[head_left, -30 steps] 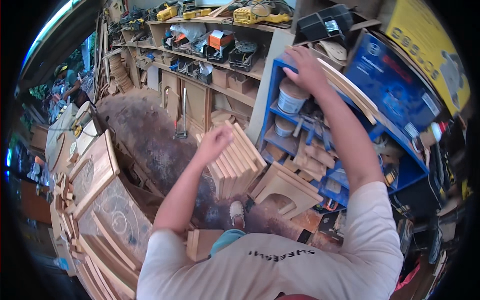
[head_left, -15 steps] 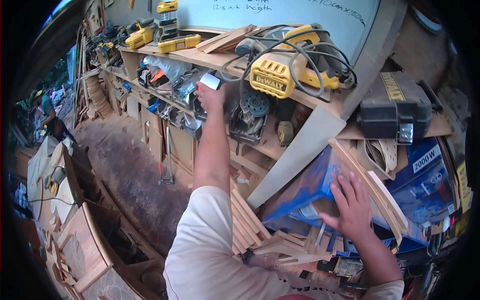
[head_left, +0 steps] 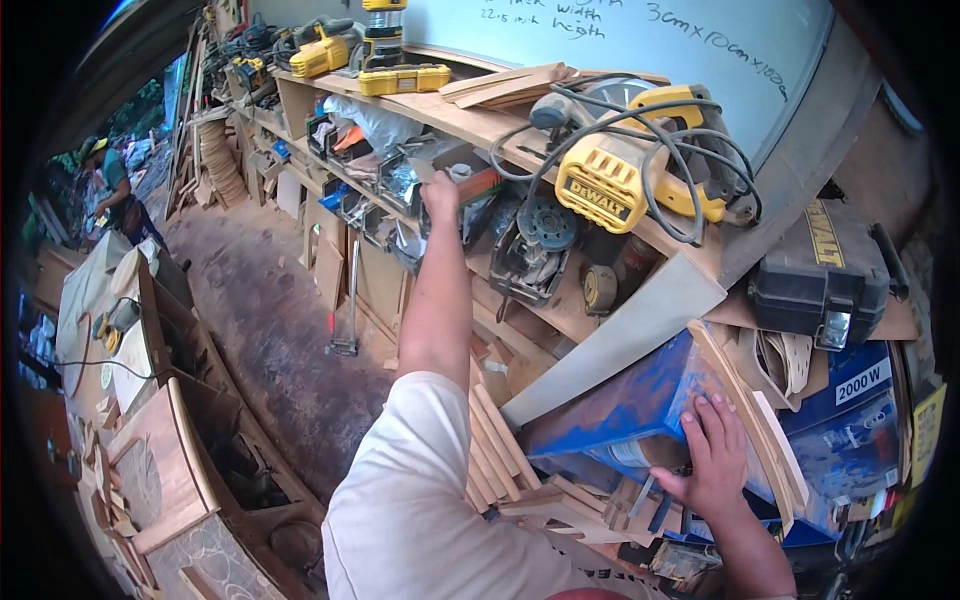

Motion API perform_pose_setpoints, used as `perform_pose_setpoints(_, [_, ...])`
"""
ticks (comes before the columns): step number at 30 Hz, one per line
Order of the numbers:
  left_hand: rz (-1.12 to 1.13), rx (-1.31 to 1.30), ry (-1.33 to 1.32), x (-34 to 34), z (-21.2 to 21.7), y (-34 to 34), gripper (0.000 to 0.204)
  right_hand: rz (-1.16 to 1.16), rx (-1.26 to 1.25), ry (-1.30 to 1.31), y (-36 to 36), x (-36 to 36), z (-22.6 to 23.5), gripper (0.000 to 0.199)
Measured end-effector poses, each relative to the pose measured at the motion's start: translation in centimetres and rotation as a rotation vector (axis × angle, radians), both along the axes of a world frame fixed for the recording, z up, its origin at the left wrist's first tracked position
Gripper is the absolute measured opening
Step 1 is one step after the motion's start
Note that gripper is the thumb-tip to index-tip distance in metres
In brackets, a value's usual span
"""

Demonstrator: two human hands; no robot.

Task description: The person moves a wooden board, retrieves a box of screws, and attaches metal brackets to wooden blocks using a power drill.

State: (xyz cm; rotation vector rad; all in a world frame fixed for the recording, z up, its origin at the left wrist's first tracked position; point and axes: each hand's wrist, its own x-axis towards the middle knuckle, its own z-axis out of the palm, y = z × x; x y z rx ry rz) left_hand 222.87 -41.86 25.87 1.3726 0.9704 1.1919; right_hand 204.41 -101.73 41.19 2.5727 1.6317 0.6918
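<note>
My left hand (head_left: pixel 440 197) reaches into the shelf under the bench top. Its fingers are closed at the edge of a thin, flat greyish-brown piece (head_left: pixel 428 166), whose kind I cannot make out. Just right of the hand lies an orange object (head_left: pixel 482 186), partly in shadow. Around it stand dark open bins (head_left: pixel 395 185) with small parts and plastic bags. My right hand (head_left: pixel 714 452) rests with fingers spread on the upper edge of a dusty blue box (head_left: pixel 625 385), beside a long wooden strip (head_left: pixel 745 405). Nothing shows in its grip.
A yellow corded circular saw (head_left: pixel 610 185) sits on the bench top (head_left: pixel 520 150) near wood offcuts (head_left: pixel 505 85). A hand saw blade (head_left: pixel 625 335) slants below it. A black tool case (head_left: pixel 815 280) stands right. Workbenches (head_left: pixel 190 495) and a distant person (head_left: pixel 115 190) are left.
The view has shifted, so the shelf sits farther right and lower. A bright white rectangle at my left hand no longer shows; a duller flat piece is there. My right hand stays on the blue box.
</note>
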Motion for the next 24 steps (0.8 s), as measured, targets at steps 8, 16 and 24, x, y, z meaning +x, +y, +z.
perform_pose_setpoints(8, [0.007, -0.349, -0.484, -4.9, 4.0, -6.7, 0.062, -0.004, -0.004, 0.021, -0.2, 0.1, 0.0, 0.079])
perform_pose_setpoints(16, [0.111, -0.372, -0.438, -19.7, -3.5, -12.9, 0.061, 0.108, 0.017, 0.015, -0.7, -0.4, -0.3, 0.085])
perform_pose_setpoints(24, [-0.027, -0.150, -0.540, -43.4, -9.6, -29.6, 0.051, 0.197, 0.081, -0.039, -2.5, -0.4, -1.6, 0.080])
